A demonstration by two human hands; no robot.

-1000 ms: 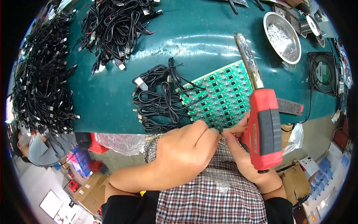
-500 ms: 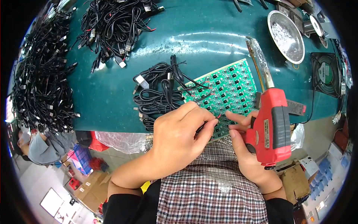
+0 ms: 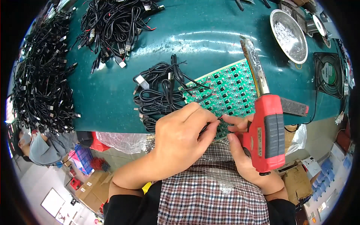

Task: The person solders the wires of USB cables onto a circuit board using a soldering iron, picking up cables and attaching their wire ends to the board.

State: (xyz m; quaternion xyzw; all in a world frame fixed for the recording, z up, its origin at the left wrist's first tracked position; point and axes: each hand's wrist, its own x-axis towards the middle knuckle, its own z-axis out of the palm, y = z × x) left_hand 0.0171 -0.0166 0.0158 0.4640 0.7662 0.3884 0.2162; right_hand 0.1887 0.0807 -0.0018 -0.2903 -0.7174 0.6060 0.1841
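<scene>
My left hand [image 3: 182, 137] pinches the end of a thin black cable over the near edge of a green circuit board panel [image 3: 234, 88]. Rows of small black parts cover that panel. In my right hand [image 3: 242, 155] is a red and grey soldering gun [image 3: 267, 131], its metal barrel pointing away over the panel's right edge. My right thumb and forefinger reach toward the left fingertips; whether they touch the cable end is hidden. Several coiled black USB cables [image 3: 161, 99] lie left of the panel, some with red wire ends resting on it.
Black cables form a heap [image 3: 116, 28] at the back and a larger pile [image 3: 43, 75] far left. A metal bowl [image 3: 288, 36], a solder spool [image 3: 317, 26] and a black fan [image 3: 328, 74] stand at right. A flat dark bar [image 3: 294, 107] lies beside the gun.
The soldering gun has shifted left and slightly nearer me, its barrel swinging left at the tip. My right fingers have moved closer to my left fingertips. The left hand has barely moved.
</scene>
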